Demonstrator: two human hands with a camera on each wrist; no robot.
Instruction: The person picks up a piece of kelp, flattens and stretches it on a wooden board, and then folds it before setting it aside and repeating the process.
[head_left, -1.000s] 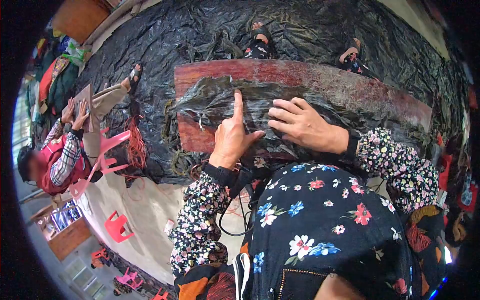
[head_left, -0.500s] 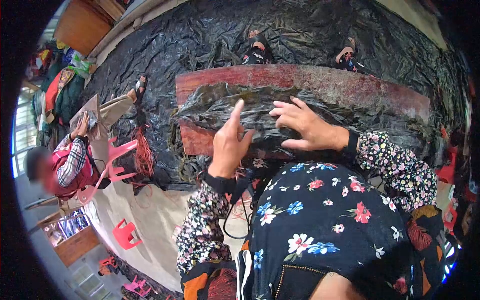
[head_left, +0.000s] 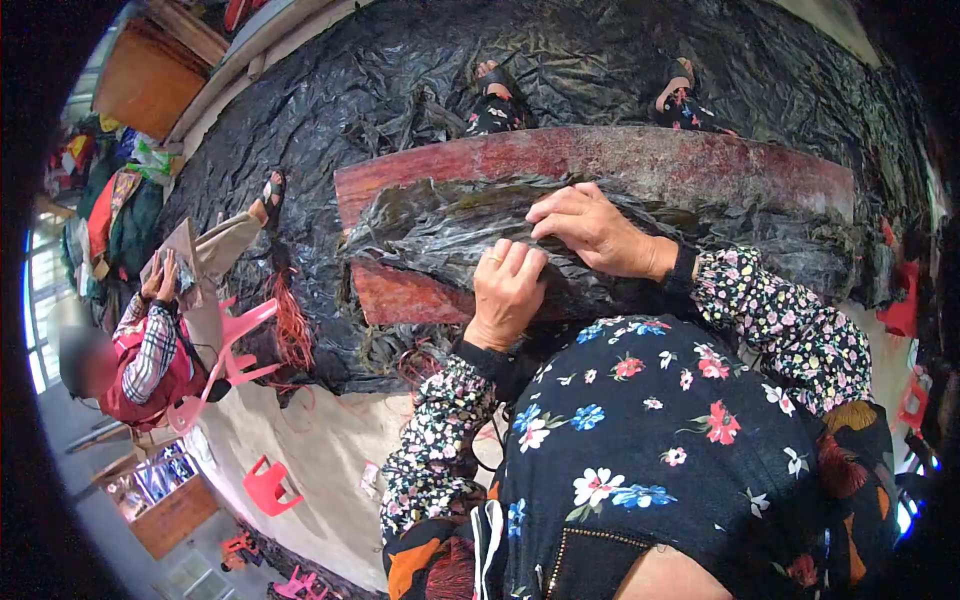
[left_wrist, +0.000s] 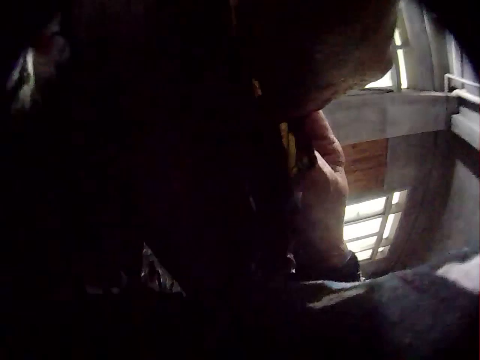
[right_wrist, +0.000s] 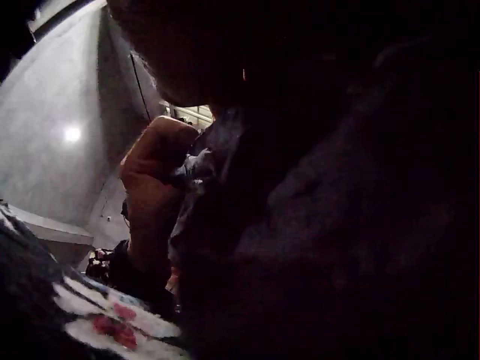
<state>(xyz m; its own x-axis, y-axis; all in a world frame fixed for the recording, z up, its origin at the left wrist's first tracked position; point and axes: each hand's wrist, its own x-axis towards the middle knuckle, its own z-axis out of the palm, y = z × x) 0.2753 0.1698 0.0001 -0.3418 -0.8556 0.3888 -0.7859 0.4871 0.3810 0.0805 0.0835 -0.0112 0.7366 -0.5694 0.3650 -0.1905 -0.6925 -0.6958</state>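
Observation:
A long bundle of dark, wrinkled leaf-like sheets lies along a reddish board in the head view. My left hand grips the near edge of the sheets, its fingers curled down. Farther up and to the right, my right hand pinches the same sheets with bent fingers. The left wrist view is mostly dark, with my right hand in it. My left hand shows in the right wrist view, curled at a fold of sheet. The fingertips are partly hidden.
More dark sheets cover the floor around the board. At the left, a seated person has both hands on a smaller board. Pink chairs, a red stool and red strings are nearby. Two sandalled feet stand beyond the board.
My left hand has moved right, from a pointing pose with extended fingers to a curled grip on the sheets. The fingers of my right hand have drawn together on the sheets, slightly farther left.

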